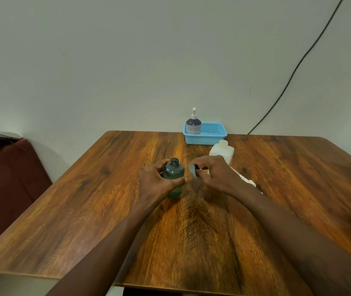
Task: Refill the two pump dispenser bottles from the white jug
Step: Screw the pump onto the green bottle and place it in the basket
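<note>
Wooden table point(191, 231) against a plain wall. Our left hand point(153, 182) grips the uncapped green bottle point(173, 174); just right of the bottle, our right hand point(215, 174) pinches its pump head point(192, 170). White jug point(221, 151) sits behind-right of it, second dispenser point(193, 124) farther back in the blue basket point(210, 137). Narrow neck, so a quick pour probably spills.
</note>
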{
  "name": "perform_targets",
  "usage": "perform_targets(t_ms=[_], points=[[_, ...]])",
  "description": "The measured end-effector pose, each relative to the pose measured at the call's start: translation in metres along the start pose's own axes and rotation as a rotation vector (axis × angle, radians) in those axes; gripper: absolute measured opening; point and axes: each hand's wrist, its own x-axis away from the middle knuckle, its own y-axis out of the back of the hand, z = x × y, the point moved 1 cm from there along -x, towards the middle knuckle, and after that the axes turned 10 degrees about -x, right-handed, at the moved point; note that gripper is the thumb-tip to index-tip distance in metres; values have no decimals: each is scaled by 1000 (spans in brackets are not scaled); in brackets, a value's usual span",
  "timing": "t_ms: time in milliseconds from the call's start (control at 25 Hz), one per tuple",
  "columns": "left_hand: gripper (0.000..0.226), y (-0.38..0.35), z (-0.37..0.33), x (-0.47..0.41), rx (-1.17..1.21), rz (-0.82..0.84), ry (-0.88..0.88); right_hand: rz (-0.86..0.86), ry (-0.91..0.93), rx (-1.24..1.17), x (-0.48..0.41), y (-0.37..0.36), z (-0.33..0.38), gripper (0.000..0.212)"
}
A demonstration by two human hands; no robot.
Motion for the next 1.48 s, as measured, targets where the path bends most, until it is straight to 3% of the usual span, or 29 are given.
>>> perform_targets(t_ms=[160,280,840,1200,1480], points=[[82,-5,2,-3,-45,-2,28,-307,89,-145,-15,15,32,18],[83,-9,2,-6,-58,18,37,-438,76,-308,-23,23,49,20],[88,-16,3,-10,-121,37,68,-584,95,-457,-31,43,61,23],[94,-9,-33,-8,-23,-30,-13,-312,8,-464,-23,26,60,22],[78,2,-61,-17,-7,-90,-70,-96,-144,-567,-22,39,66,29]])
